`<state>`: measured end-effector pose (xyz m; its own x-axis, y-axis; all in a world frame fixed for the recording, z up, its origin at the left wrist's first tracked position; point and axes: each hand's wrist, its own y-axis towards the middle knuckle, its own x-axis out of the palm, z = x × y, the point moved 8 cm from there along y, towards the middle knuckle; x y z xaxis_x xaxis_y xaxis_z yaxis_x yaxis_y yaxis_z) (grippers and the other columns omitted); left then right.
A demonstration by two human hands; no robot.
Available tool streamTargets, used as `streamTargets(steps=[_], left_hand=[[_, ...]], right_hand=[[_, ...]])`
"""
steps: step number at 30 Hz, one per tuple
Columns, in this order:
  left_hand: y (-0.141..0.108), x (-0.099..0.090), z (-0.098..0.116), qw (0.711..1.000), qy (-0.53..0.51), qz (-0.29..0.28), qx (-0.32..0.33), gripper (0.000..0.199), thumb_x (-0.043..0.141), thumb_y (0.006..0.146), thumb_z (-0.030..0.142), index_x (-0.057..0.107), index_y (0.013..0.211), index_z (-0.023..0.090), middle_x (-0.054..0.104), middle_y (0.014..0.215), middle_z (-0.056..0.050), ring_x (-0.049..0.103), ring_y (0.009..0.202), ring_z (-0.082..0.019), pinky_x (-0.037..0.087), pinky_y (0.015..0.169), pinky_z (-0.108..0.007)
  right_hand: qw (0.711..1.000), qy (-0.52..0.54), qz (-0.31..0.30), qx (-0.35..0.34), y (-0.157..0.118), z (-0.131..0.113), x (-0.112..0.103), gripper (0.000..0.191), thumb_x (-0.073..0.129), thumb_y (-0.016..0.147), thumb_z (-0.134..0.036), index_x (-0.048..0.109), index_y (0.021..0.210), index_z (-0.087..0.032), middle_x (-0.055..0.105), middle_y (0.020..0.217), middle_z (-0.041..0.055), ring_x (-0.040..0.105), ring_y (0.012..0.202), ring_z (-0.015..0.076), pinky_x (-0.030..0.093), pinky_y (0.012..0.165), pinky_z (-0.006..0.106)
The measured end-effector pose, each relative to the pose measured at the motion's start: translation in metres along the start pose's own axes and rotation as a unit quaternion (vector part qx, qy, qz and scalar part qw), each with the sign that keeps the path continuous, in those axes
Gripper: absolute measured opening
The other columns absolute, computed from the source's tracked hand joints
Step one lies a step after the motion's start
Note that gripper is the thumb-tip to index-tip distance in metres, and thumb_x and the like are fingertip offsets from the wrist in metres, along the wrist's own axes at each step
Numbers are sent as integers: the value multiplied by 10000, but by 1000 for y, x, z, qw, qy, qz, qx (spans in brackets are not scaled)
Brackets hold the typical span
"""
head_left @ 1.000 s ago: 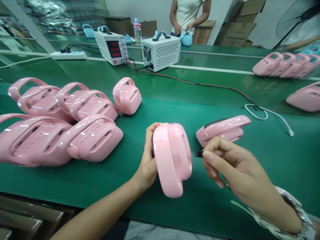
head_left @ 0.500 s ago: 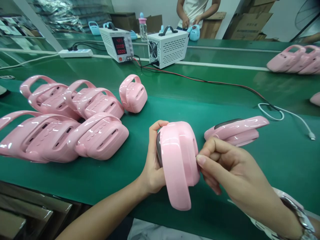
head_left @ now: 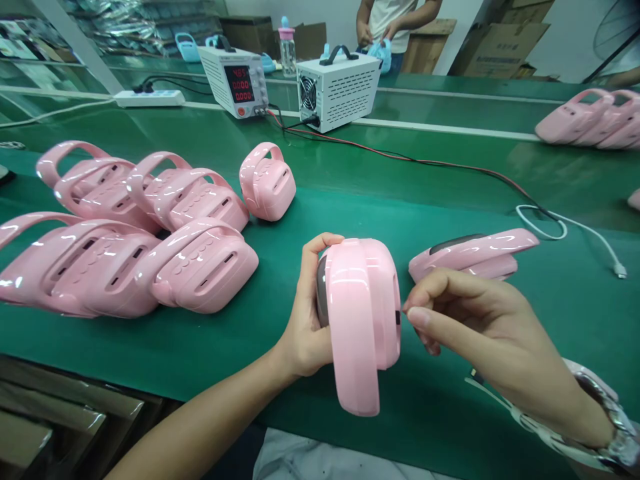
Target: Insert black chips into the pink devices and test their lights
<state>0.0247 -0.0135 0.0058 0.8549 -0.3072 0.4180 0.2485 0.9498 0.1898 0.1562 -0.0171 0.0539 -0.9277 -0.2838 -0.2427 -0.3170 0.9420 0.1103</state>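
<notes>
- left hand (head_left: 306, 327) wraps the back of a pink handled unit (head_left: 361, 313), thumb over its top edge, holding it upright just above the green belt (head_left: 550, 313)
- right hand (head_left: 465, 320) just beside the unit's right edge, thumb and forefinger pressed together at the tips, other fingers curled; cannot tell if anything is pinched between them
- small dark slot shows on the unit's right side, next to the right fingertips
- second pink unit (head_left: 473, 253) lies flat on the belt just behind the right hand, dark panel up
- pile of pink units (head_left: 130, 233) on the belt to the left, handles overlapping, one standing apart at the pile's far right
- white cable (head_left: 575, 230) loops on the belt far right, red and black wires (head_left: 425, 163) run back from it
- farther back: two white power supply boxes (head_left: 287, 83), left one with red digits, white power strip (head_left: 149, 99) to their left
- more pink units (head_left: 585, 120) at far right edge
- another person (head_left: 395, 23) stands behind the far bench, hands on a blue unit (head_left: 380, 52)
</notes>
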Motion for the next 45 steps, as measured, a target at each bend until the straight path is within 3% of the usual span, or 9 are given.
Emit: streamTargets(steps=[6, 9, 13, 16, 18, 22, 29, 40, 45], left_hand=[[1, 2, 10, 997, 26, -22, 63, 626, 757, 701, 371, 354, 1172, 283, 577, 924, 6, 556, 663, -126, 486, 613, -282], [2, -2, 6, 998, 31, -11, 58, 646, 767, 674, 383, 370, 1171, 271, 551, 910, 11, 521, 660, -119, 458, 609, -271], [3, -3, 4, 997, 27, -12, 70, 654, 770, 652, 400, 385, 1164, 268, 535, 972, 0, 515, 745, -138, 440, 654, -276], [4, -4, 3, 997, 26, -2, 69, 649, 767, 626, 376, 399, 1150, 272, 514, 991, 2, 490, 784, -146, 417, 680, -281], [5, -4, 2, 998, 4, -3, 55, 653, 770, 613, 348, 395, 1142, 270, 510, 990, 0, 489, 785, -147, 415, 681, -282], [4, -2, -2, 999, -14, -14, 37, 674, 767, 637, 359, 364, 1168, 259, 524, 970, -19, 497, 773, -153, 426, 682, -296], [5, -4, -3, 999, 24, -9, 35, 665, 779, 598, 352, 410, 1143, 256, 491, 931, -2, 460, 732, -137, 407, 630, -264], [4, -2, -5, 998, 53, -14, 21, 593, 738, 652, 264, 407, 1144, 261, 472, 971, 7, 450, 725, -107, 411, 627, -220], [5, -11, -7, 998, 54, 25, 28, 601, 744, 683, 330, 402, 1173, 262, 507, 1152, -37, 534, 965, -202, 472, 829, -310]], right_hand=[[1000, 0, -1, 15, 2, 5, 0, 148, 669, 826, -238, 635, 688, -197, 573, 567, -28, 526, 457, 58, 454, 412, 117], [1000, -11, 10, 1, 2, 8, -5, 49, 691, 824, -253, 661, 860, -240, 601, 644, -26, 580, 539, 85, 502, 472, 141], [997, -57, 9, -57, 7, 10, -10, 336, 752, 780, -263, 641, 1094, -307, 660, 1045, 17, 650, 963, 175, 574, 800, 241], [994, -65, -27, -83, 12, 14, -6, 532, 767, 769, -278, 576, 1260, -352, 551, 1353, 15, 511, 1269, 235, 490, 1018, 317], [995, -40, -61, -74, 15, 18, -2, 579, 750, 791, -285, 532, 1320, -371, 502, 1429, 3, 449, 1339, 241, 454, 1070, 344], [994, 5, -92, -50, 16, 21, 3, 548, 736, 809, -278, 539, 1315, -350, 504, 1435, 16, 460, 1336, 237, 458, 1075, 358], [996, 17, -83, -25, 19, 20, -1, 504, 775, 766, -265, 590, 1233, -303, 551, 1382, 55, 513, 1289, 261, 511, 1030, 386], [996, 19, -86, -16, 16, 25, -2, 482, 769, 772, -257, 589, 1215, -317, 556, 1363, 31, 508, 1291, 224, 507, 1020, 326], [994, -82, 7, -79, 13, 9, -14, 263, 745, 785, -284, 656, 1032, -289, 624, 1121, 41, 589, 1097, 225, 537, 858, 307]])
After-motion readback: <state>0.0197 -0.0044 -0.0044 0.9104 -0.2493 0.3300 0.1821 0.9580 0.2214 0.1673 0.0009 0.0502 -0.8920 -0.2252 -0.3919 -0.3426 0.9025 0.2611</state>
